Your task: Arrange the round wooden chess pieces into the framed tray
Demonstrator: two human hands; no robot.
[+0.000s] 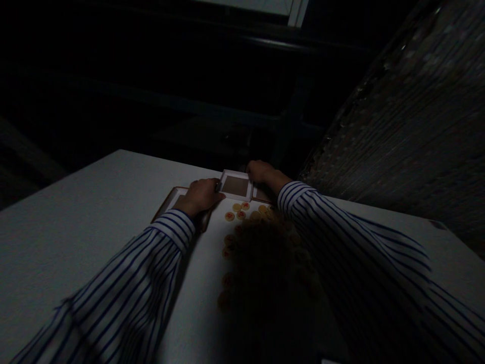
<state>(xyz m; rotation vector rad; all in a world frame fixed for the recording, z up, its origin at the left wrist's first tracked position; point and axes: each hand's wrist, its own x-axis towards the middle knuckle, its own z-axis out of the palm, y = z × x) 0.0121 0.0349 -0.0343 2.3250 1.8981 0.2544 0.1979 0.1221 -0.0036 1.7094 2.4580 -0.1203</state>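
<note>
A small square box (236, 185) with white walls and a brown bottom sits at the far side of a white table (76, 227). My left hand (201, 195) grips its left edge with curled fingers. My right hand (260, 172) holds its right side, fingers closed over the rim. Both arms wear white sleeves with blue stripes. Several round yellow game pieces (241, 211) with red marks lie scattered on the table just in front of the box. A second flat box part (171, 200) lies under my left hand.
The room is very dark. A rough textured wall or stack (409, 126) rises at the right. Dark shelving stands behind the table. My own shadow covers the near pieces.
</note>
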